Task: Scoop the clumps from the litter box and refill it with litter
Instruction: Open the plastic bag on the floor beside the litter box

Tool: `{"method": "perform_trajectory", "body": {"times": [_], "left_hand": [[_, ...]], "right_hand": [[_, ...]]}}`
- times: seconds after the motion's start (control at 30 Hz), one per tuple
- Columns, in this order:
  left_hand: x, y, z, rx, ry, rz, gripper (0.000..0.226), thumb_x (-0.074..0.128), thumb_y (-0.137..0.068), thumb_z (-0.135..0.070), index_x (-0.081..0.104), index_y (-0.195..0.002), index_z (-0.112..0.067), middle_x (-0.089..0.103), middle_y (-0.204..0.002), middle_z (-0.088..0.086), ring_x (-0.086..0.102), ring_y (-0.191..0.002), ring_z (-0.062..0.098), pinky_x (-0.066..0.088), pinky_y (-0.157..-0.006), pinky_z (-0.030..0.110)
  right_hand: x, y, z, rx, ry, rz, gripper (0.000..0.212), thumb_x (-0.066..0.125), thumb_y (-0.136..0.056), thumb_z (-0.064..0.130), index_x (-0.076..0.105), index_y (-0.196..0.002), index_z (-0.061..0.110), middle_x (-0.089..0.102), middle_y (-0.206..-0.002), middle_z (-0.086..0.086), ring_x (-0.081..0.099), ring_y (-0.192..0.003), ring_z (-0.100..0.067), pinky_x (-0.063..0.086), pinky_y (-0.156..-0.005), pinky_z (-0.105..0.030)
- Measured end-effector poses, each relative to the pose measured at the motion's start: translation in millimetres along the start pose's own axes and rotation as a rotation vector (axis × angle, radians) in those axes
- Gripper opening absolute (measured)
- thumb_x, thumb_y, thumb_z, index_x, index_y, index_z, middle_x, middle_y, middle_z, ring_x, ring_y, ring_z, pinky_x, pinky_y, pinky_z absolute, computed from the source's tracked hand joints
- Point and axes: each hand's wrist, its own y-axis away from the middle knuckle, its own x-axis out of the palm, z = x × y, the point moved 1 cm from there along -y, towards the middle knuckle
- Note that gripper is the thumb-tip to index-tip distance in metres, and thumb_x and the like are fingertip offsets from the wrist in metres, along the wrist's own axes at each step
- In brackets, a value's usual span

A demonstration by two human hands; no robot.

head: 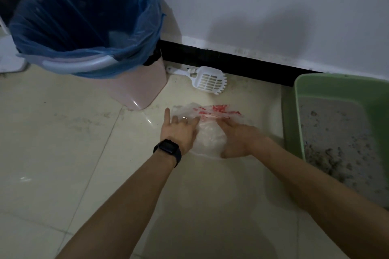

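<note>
Left hand (pixel 179 130) fingers splay wide and flat on a crinkly, translucent bag (pixel 208 136). The right hand (pixel 235 136) is on it too, blurred, its grip unclear. Beyond lies a slotted white plastic scoop (pixel 210 80). The green box (pixel 328 85) of gritty grey litter (pixel 332 128) sits to the right.

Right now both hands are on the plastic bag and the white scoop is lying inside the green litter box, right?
Not inside: the head view shows the white scoop lying on the floor by the baseboard, between the pink bin and the green litter box. The left hand and right hand are on the plastic bag.
</note>
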Motion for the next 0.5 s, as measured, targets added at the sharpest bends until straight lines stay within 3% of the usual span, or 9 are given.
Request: {"method": "perform_trajectory", "body": {"times": [0.1, 0.17, 0.2, 0.3, 0.43, 0.5], "left_hand": [[1.7, 0.9, -1.2, 0.047, -0.101, 0.008, 0.056, 0.034, -0.097, -0.055, 0.026, -0.15, -0.036, 0.044, -0.145, 0.007, 0.031, -0.137, 0.032, -0.011, -0.112, 0.063], [1.0, 2.4, -3.1, 0.102, -0.158, 0.015, 0.06, 0.047, -0.093, -0.049, 0.03, -0.149, -0.034, 0.032, -0.152, 0.009, 0.018, -0.143, 0.03, -0.014, -0.11, 0.064], [-0.3, 3.1, -3.4, 0.135, -0.182, 0.008, 0.063, 0.052, -0.09, -0.041, 0.031, -0.148, -0.03, 0.027, -0.154, 0.009, 0.014, -0.144, 0.029, -0.013, -0.111, 0.063], [-6.0, 4.8, -3.2, 0.228, -0.246, -0.04, 0.07, 0.053, -0.084, -0.027, 0.031, -0.15, -0.019, 0.02, -0.157, 0.008, 0.012, -0.143, 0.028, -0.005, -0.115, 0.058], [-5.1, 6.8, -2.5, 0.258, -0.246, -0.067, 0.083, 0.049, -0.083, -0.028, 0.012, -0.155, -0.015, 0.012, -0.161, 0.01, 0.004, -0.148, 0.03, -0.014, -0.115, 0.056], [-5.6, 7.4, -5.2, 0.236, -0.218, -0.066, 0.081, 0.044, -0.087, -0.036, 0.004, -0.156, -0.019, 0.024, -0.157, 0.012, 0.024, -0.143, 0.036, -0.013, -0.115, 0.055]], "right_hand": [[-7.8, -0.9, 2.9, -0.016, 0.039, 0.021, 0.069, 0.049, -0.082, 0.055, 0.036, -0.145, 0.03, 0.033, -0.154, 0.001, 0.047, -0.129, -0.025, 0.044, -0.101, -0.041], [-15.6, 0.7, 7.3, -0.07, 0.059, -0.158, 0.041, 0.044, -0.091, 0.041, 0.056, -0.128, 0.029, 0.055, -0.135, -0.002, 0.056, -0.116, -0.026, 0.047, -0.09, -0.039], [-18.4, 2.1, 8.8, -0.107, 0.094, -0.271, 0.037, 0.045, -0.092, 0.035, 0.058, -0.125, 0.029, 0.059, -0.128, 0.001, 0.055, -0.113, -0.025, 0.046, -0.088, -0.037], [-18.8, 5.0, 6.8, -0.218, 0.257, -0.432, 0.047, 0.055, -0.083, 0.04, 0.055, -0.13, 0.033, 0.052, -0.134, 0.005, 0.04, -0.123, -0.022, 0.034, -0.096, -0.038], [-6.6, 3.6, -6.0, -0.11, 0.15, -0.268, 0.086, 0.053, -0.078, 0.057, 0.021, -0.152, 0.027, 0.018, -0.16, 0.0, 0.016, -0.146, -0.022, 0.017, -0.116, -0.044], [-1.0, 5.6, -5.8, -0.097, 0.142, -0.276, 0.089, 0.049, -0.082, 0.055, 0.013, -0.155, 0.019, 0.014, -0.162, -0.001, 0.013, -0.149, -0.018, 0.011, -0.119, -0.046]]}}
